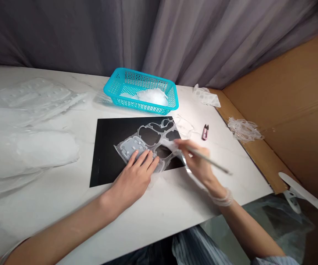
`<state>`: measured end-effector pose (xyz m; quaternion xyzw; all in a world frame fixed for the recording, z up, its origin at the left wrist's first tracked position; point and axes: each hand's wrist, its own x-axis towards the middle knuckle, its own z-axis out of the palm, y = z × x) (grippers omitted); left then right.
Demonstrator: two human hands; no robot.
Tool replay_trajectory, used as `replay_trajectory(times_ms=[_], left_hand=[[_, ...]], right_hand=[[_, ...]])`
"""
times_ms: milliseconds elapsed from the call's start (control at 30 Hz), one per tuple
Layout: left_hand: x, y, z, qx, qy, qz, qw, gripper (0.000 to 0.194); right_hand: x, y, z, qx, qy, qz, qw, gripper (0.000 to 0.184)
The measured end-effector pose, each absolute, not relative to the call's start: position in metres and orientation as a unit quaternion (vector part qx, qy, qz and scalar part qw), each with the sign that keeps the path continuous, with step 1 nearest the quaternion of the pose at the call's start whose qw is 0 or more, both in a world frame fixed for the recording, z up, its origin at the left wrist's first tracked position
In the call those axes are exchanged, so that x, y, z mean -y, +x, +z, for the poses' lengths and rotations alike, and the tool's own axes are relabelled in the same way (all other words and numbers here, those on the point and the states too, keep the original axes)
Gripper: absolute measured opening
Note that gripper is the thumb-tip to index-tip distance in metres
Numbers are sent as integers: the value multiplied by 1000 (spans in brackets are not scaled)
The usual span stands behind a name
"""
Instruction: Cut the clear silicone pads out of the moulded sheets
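A translucent moulded plastic sheet (133, 145) with several cut-out openings lies on a black mat (106, 147). My left hand (139, 171) rests on its near edge, fingers stretched out and pressing it down. My right hand (199, 162) is closed around a slim pen-like tool (210, 161), whose rear end points to the lower right. The tool's tip is hidden by the fingers, close to the sheet's right part, so its exact kind is unclear. Some blur covers the right fingers. A clear band circles the right wrist.
A turquoise basket (140, 106) holding white pieces stands behind the mat. Pink thread snips (205, 132) lie to the right. Clear plastic scraps (244, 129) sit by the cardboard wall (285, 92). Large translucent sheets (29, 147) cover the table's left side. Grey curtains (92, 33) hang behind.
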<state>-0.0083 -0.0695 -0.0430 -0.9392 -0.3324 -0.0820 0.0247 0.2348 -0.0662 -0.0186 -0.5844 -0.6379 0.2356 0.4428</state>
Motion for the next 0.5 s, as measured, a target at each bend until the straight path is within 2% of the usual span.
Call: replay_trajectory(times_ms=[100, 200, 333, 433, 500], left_hand=[[70, -10, -42, 332, -939, -86, 14, 52], [69, -10, -38, 334, -938, -89, -13, 52], [63, -1, -17, 352, -919, -131, -119, 42], [51, 16, 3, 395, -824, -226, -337, 38], [39, 30, 11, 408, -679, -243, -560, 52]], right_hand=[[59, 292, -2, 489, -631, 264, 541, 10], [59, 332, 8, 434, -625, 330, 558, 8], [64, 317, 13, 383, -573, 427, 585, 8], [74, 279, 24, 409, -532, 438, 598, 11], [82, 258, 33, 468, -506, 469, 552, 14]])
